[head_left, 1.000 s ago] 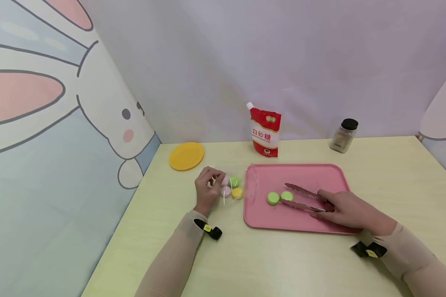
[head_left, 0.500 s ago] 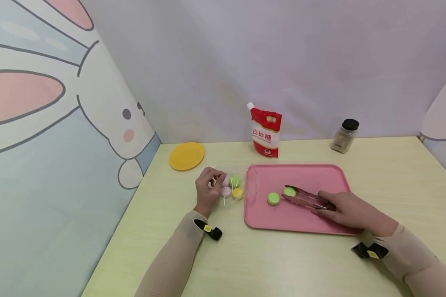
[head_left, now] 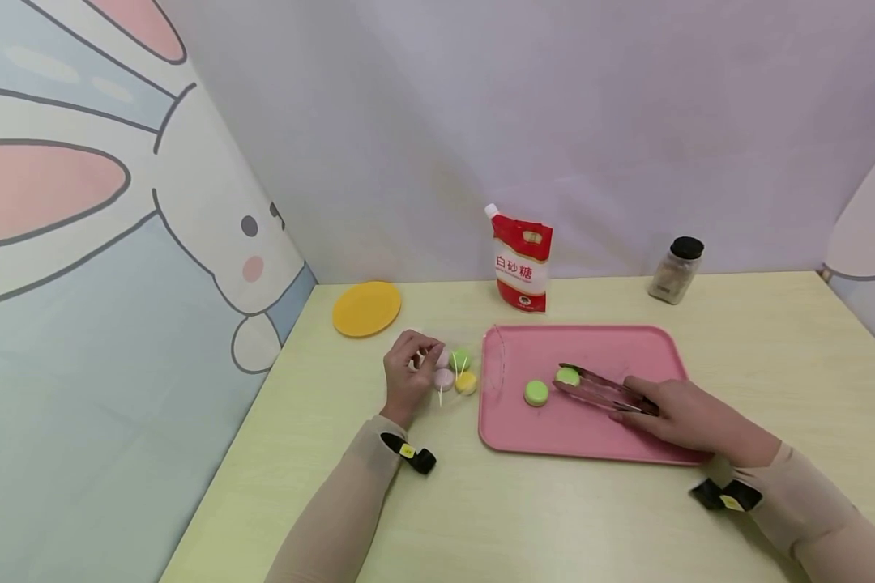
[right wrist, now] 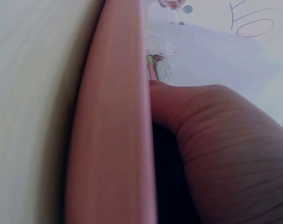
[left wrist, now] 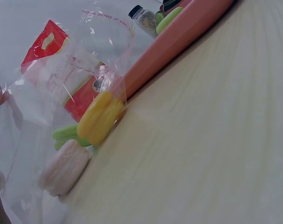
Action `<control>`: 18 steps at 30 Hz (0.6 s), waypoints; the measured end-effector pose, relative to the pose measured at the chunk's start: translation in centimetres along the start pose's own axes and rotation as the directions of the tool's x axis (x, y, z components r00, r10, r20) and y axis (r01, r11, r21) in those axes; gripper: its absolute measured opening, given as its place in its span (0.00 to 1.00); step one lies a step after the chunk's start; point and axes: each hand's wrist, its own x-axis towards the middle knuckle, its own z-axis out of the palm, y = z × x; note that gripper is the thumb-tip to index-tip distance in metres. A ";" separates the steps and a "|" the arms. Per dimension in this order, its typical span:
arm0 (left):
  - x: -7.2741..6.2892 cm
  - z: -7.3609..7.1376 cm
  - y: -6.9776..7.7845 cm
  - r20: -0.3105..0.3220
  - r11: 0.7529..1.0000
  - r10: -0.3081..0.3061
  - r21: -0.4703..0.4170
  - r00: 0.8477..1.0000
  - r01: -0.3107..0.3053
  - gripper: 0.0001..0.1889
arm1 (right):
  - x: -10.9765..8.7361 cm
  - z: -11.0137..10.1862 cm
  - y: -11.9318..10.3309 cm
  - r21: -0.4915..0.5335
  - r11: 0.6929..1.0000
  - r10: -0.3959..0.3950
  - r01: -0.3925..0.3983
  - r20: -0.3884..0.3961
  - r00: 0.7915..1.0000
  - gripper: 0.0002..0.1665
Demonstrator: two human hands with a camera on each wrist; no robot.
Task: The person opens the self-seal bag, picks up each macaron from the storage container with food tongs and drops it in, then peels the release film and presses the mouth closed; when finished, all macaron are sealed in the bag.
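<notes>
In the head view my left hand [head_left: 406, 376] pinches the edge of a clear plastic bag [left wrist: 38, 105] with its fingertips. Through the film show a yellow macaron [head_left: 466, 383], a green macaron [head_left: 460, 359] and lilac macarons [head_left: 444, 380]. My right hand [head_left: 681, 413] grips metal tongs [head_left: 598, 397] low over the pink tray [head_left: 591, 344]. The tongs' tips close around a light green macaron [head_left: 568, 376]; a second light green macaron [head_left: 535, 393] lies on the tray just left of it. In the right wrist view the tray's side hides most of the tongs.
A yellow plate [head_left: 367, 308] lies at the back left. Behind the tray stand a red and white sugar pouch [head_left: 521, 263] and a black-lidded jar [head_left: 676, 271]. The bag's open mouth reaches over the tray's left edge.
The tongs, spread a second ago, have closed around the right-hand green macaron, which has shifted slightly right and away. My left hand and the bag have stayed in place.
</notes>
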 end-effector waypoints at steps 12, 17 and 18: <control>-1.2 0.2 -3.0 -0.025 0.999 -0.009 0.042 1.000 0.010 0.05 | 0.0 0.0 0.1 0.000 1.000 0.012 -0.012 0.005 1.000 0.16; -1.2 -0.1 -2.9 -0.012 0.998 -0.023 0.050 1.000 0.024 0.03 | 0.0 -0.4 0.1 0.019 1.000 -0.015 0.014 0.048 0.999 0.15; -1.2 0.0 -2.9 -0.011 0.998 -0.023 0.052 1.000 0.023 0.03 | 0.0 -0.5 0.0 0.026 0.999 -0.026 0.025 0.060 0.998 0.14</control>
